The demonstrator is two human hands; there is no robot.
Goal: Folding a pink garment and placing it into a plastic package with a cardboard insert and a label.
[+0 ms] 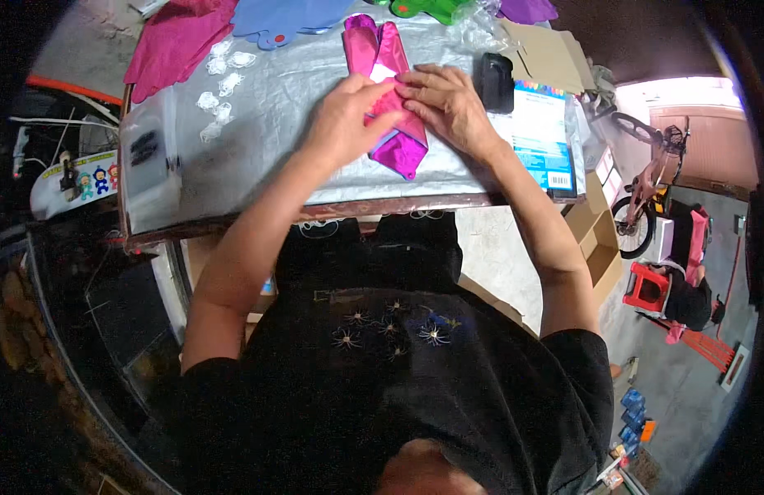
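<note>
A folded piece of shiny magenta satin cloth [398, 155] lies on the silver-covered table [275, 99], its long pink strips pointing away from me. My left hand [349, 115] is on its left side, thumb and fingers closed on the folds. From the right, my right hand [452, 107] presses its bent fingers onto the same cloth, fingertips close to my left hand. A small white patch shows on the cloth between the strips. The fingers partly cover the middle of the cloth.
White string bundles [225, 87] lie at left, near a clear plastic bag [155, 165]. Pink [180, 41], blue [287, 16] and green [431, 10] cloths line the far edge. At right are a black case [497, 82], a blue-white package [540, 136] and cardboard [543, 58]. Another person [687, 301] is beyond.
</note>
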